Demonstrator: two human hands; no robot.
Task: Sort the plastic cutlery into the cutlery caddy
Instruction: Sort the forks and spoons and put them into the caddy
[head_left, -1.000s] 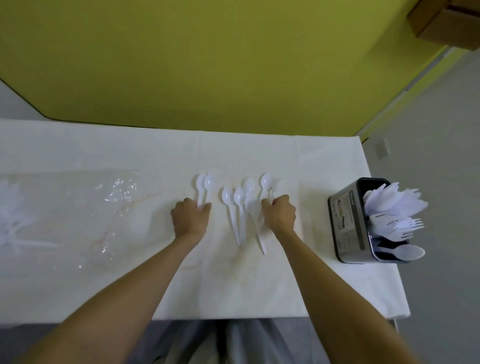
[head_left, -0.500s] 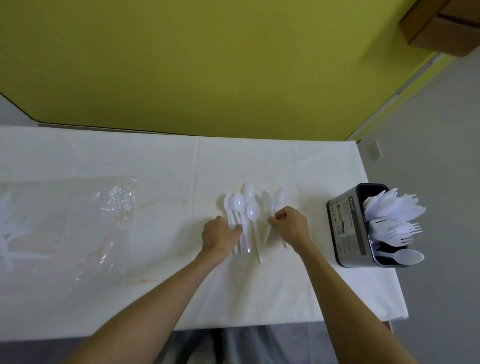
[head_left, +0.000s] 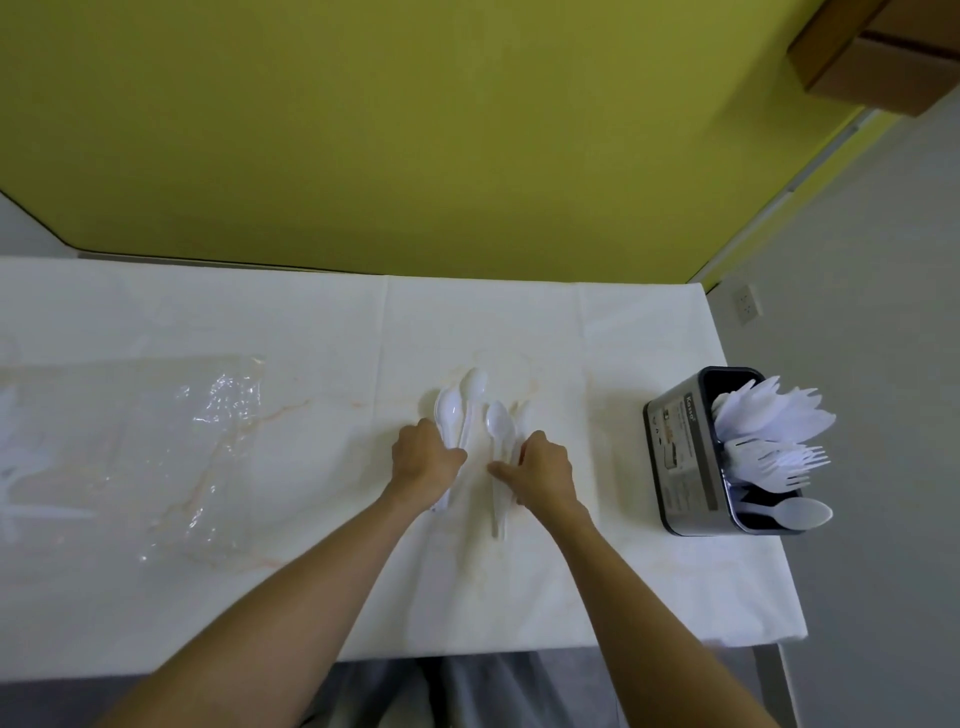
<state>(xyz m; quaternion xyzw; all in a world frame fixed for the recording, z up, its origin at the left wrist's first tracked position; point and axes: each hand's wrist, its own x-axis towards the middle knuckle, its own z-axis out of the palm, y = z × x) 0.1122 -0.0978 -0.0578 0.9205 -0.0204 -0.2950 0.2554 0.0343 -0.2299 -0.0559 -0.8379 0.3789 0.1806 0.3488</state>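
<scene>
Both hands at middle of table (head_left: 260, 322). Left hand (head_left: 426, 460) grips spoon bundle (head_left: 451, 410); right hand (head_left: 545, 467) curls round neighbouring spoons (head_left: 500, 422). Cutlery caddy (head_left: 680, 457) at right edge, well apart.

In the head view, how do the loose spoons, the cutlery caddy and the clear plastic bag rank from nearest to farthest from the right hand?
From the right hand:
1. loose spoons: touching it, just ahead.
2. cutlery caddy: off to its right.
3. clear plastic bag: far left, beyond the left hand.
</scene>
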